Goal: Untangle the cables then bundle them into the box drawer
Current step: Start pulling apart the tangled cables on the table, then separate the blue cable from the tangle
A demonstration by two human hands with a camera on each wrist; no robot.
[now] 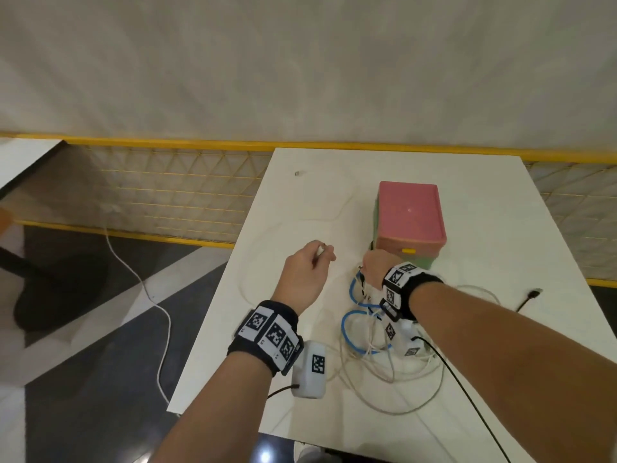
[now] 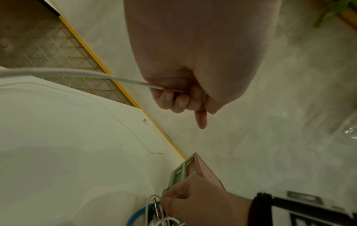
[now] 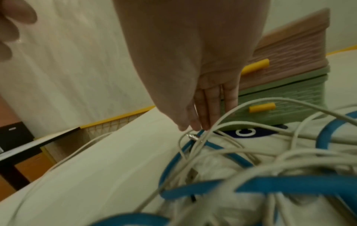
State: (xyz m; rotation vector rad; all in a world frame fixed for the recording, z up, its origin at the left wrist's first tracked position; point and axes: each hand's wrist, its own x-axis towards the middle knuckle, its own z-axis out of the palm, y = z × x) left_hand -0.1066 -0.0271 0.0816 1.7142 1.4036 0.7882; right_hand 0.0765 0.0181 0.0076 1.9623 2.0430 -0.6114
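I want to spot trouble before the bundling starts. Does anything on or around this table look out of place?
Yes: one white cable hangs off the table's left edge and trails across the floor. The left hand grips a white cable's end; the blue cable lies knotted among others. Both drawers look closed.

Right hand [image 1: 375,267] grip hidden

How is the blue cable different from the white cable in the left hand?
The blue cable is thick and lies looped in the tangle; the white cable is thinner.
The white cable is gripped by the left hand; whether the right hand holds the blue cable is unclear.
Both rest on the table.
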